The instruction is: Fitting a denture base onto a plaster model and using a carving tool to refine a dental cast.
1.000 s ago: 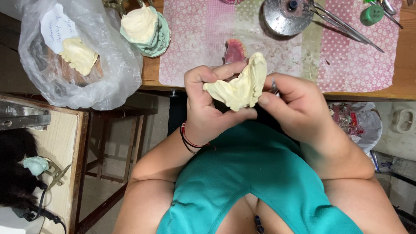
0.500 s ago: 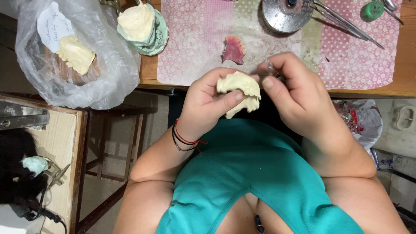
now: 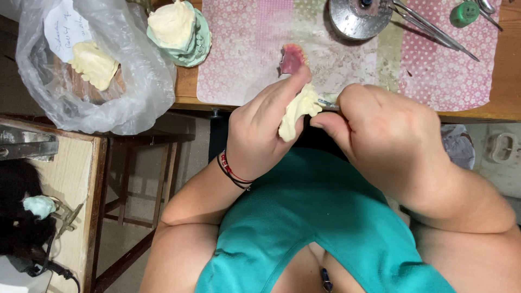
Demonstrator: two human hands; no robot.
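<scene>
A: State the condition of the fingers (image 3: 290,89).

B: The fingers of the left hand (image 3: 260,130) are closed around the pale yellow plaster dental cast (image 3: 296,111), index finger laid along its upper edge. The right hand (image 3: 380,130) is curled tight on a thin metal hand instrument (image 3: 327,101), whose tip meets the cast at its right edge.

A: What differs from one second ago?

B: The cast then faced the camera broadside, held in both hands. It is now turned edge-on, so only a narrow strip shows. The left hand alone carries it and the right applies the tool. By judgement, handling has passed from inspection to working the surface.

A: Where is the cast located?

B: In the air above the lap, just in front of the wooden bench (image 3: 504,103) edge, not resting on it.

A: Surroundings?

B: On the pink patterned mat (image 3: 244,54) lies a pink denture base (image 3: 293,58), just beyond the fingertips. A round metal bowl (image 3: 355,19) sits further back. At the left, a clear plastic bag (image 3: 135,92) holds another cast.
</scene>
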